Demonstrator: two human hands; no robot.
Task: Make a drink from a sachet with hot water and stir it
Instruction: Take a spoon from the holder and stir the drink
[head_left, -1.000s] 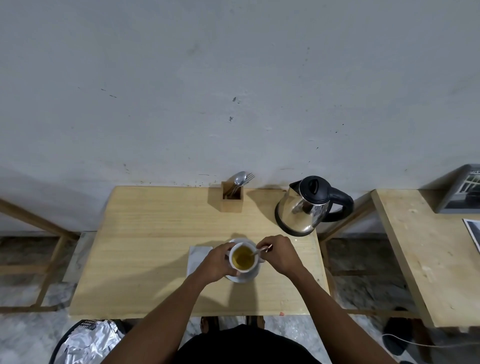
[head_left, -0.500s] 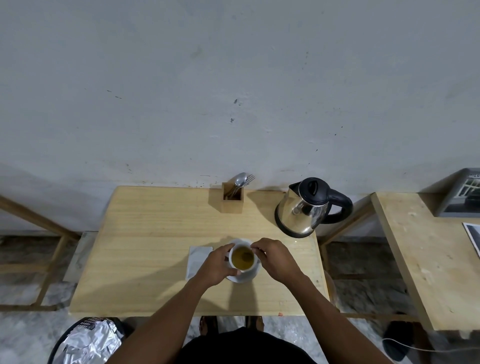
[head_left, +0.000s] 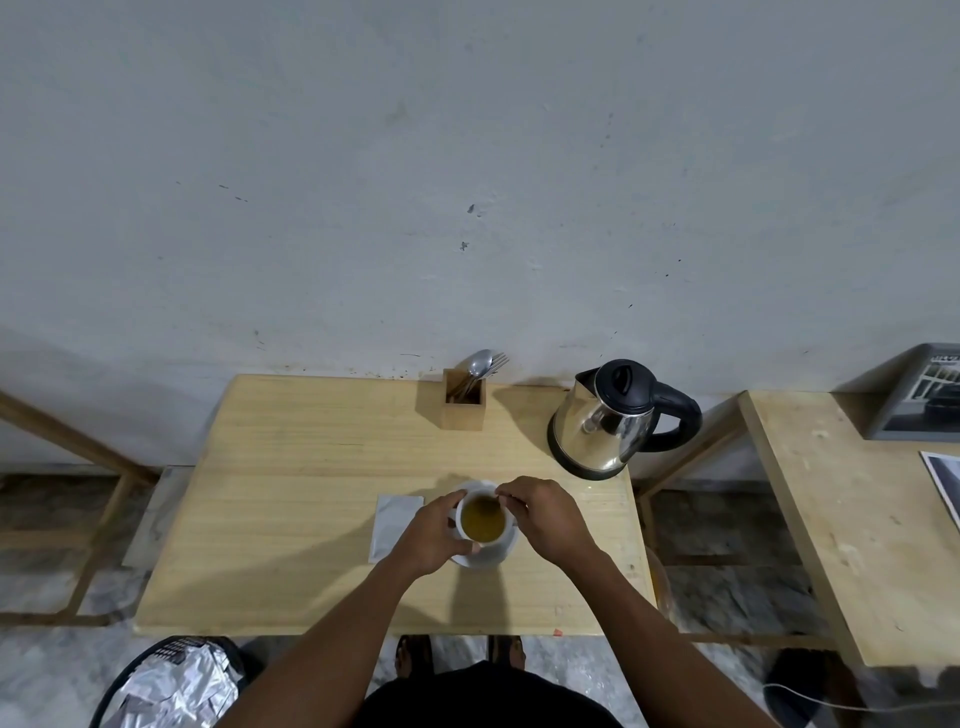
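On the wooden table (head_left: 291, 519), near its front edge, the white cup (head_left: 483, 519) of amber drink sits on a saucer (head_left: 488, 558), well in front of the steel kettle (head_left: 608, 426). The left hand (head_left: 434, 535) wraps the cup's left side; the right hand (head_left: 540, 519) pinches a thin stirrer handle (head_left: 501, 500) at the rim. A flat sachet (head_left: 392, 527) lies just left of the cup. Stirring well, I judge, means slow small circles and a firm steadying grip.

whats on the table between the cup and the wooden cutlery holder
Nothing: in the head view the tabletop is bare wood from the cutlery holder down to the saucer under the cup, crossed only by shadow.
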